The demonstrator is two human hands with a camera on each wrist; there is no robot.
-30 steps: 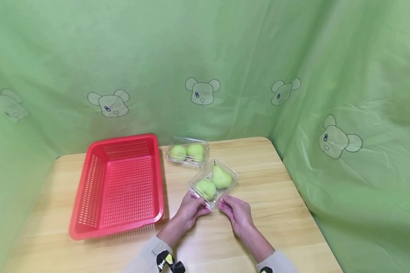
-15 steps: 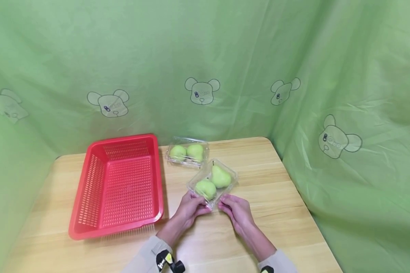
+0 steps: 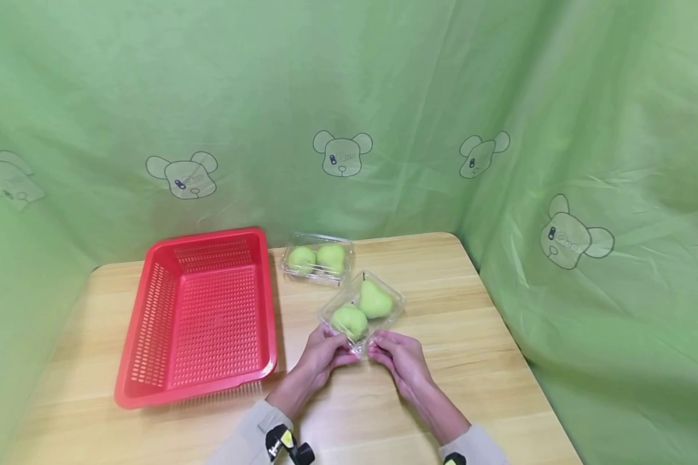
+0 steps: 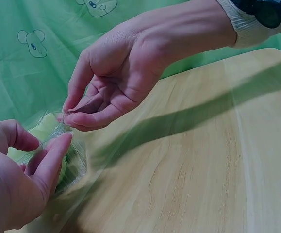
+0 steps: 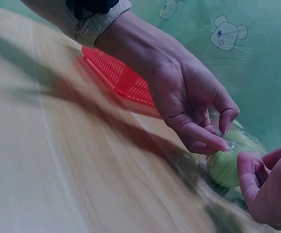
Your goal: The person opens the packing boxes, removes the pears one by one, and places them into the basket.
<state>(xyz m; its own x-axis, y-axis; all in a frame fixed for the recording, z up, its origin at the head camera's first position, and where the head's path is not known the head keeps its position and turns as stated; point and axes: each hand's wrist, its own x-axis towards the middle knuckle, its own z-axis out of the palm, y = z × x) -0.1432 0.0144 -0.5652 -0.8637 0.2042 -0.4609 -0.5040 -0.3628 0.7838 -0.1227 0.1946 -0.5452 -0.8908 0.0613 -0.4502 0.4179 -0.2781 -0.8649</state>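
Note:
A clear plastic clamshell box [image 3: 344,296] holding two green pears [image 3: 375,299] lies slantwise on the table in front of me. At its near left edge my left hand [image 3: 324,354] pinches the rim between thumb and fingers. My right hand [image 3: 402,359] pinches the same box at the near corner on the right, close beside the left. Both wrist views show the fingertips of the two hands meeting the thin plastic edge, with pale green fruit [image 5: 227,167] visible through it. The far side of the box is hidden by the hands in the wrist views.
Behind it stands a second clear box [image 3: 317,259] with two green fruits. A red perforated basket [image 3: 221,323] sits on the left of the wooden table [image 3: 471,361]. Green curtains [image 3: 384,77] printed with bear heads hang at the back and sides.
The right hand has shifted very slightly left along the box's near edge. Both hands keep their pinch, and the box stays almost where it was.

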